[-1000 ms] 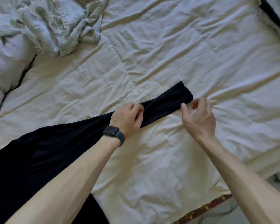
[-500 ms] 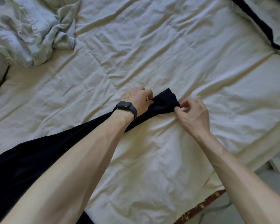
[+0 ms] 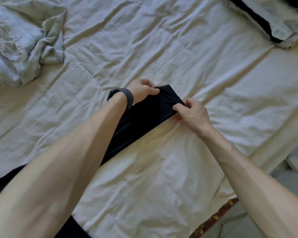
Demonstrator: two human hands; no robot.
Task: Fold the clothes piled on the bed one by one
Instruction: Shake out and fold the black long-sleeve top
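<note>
A long black garment [image 3: 144, 121] stretches from the lower left across the cream bed sheet [image 3: 162, 169] to the middle of the bed. Much of it is hidden under my left forearm. My left hand [image 3: 141, 91], with a dark watch on its wrist, pinches the far corner of the garment's end. My right hand [image 3: 191, 112] pinches the near corner of the same end, fingers curled round the cloth edge. The two hands sit close together, with the end of the garment between them.
A crumpled pale green garment [image 3: 22, 42] lies at the bed's far left. A folded pale piece with a black band [image 3: 272, 19] sits at the far right corner. The bed's edge runs diagonally at the right, with floor and a patterned rug [image 3: 213, 219] beyond.
My right hand went from hovering open beside the garment's end to pinching it. My left hand slid up from mid-leg to the far corner of the end.
</note>
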